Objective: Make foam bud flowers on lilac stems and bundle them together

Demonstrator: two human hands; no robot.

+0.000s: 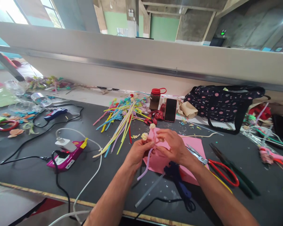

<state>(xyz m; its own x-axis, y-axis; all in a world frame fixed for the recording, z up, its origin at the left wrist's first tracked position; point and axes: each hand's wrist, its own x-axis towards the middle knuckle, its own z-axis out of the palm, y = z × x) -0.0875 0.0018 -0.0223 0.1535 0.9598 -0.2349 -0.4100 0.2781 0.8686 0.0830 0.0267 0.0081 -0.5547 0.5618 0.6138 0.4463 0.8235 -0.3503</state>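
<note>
A pipe-cleaner flower with cream fluffy heads (144, 136) and pink stems is between my hands, above a pink sheet (199, 146). My left hand (137, 153) is closed, pinching the lower stems between thumb and fingers. From that grip a lilac pipe cleaner (146, 168) hangs down toward the table. My right hand (173, 145) curls in from the other side, thumb and fingertips at the pink stem; their exact contact is partly hidden. Just below my hands lies a dark blue glue gun (178, 180), with a clear glue stick (149, 190) at its end.
Red-handled scissors (223, 172) and dark-handled pliers (238, 175) lie at right. Loose pipe cleaners (120, 125) are piled behind my left hand. A purple power strip (67, 157) with cables is at left. A bottle (155, 102), phone (170, 110) and patterned bag (217, 105) stand behind.
</note>
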